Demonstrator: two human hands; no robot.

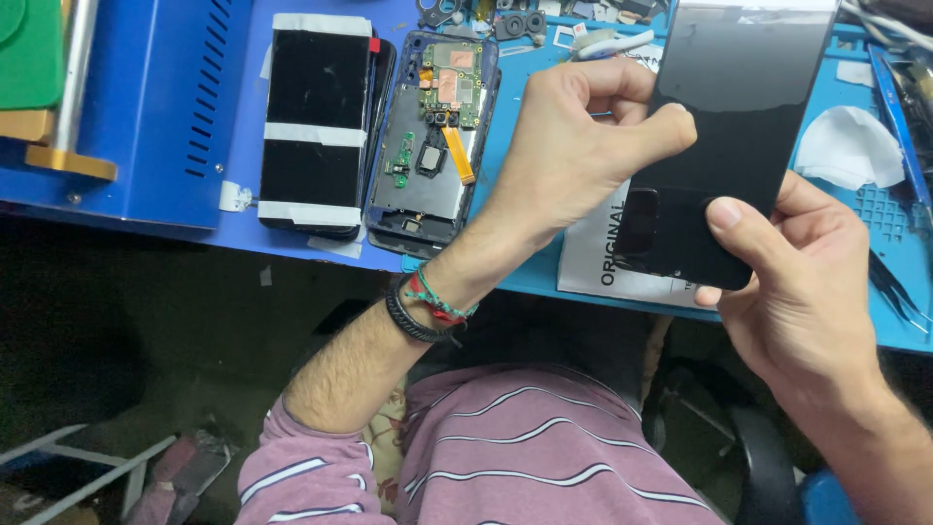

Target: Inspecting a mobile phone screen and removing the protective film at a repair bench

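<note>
Hands steadied black glass panel above repair bench

Both hands gripped the black glass panel (731, 126), holding it up over the blue work mat (525, 243). The left hand (573, 146) pinched its left edge, thumb laid across the face; the right hand (797, 282) clasped the lower corner, thumb on the glass, apparently to keep the thin sheet from flexing. On the mat lay an opened phone (432, 136) with its circuit board exposed, beside a taped screen (316, 122).
</note>
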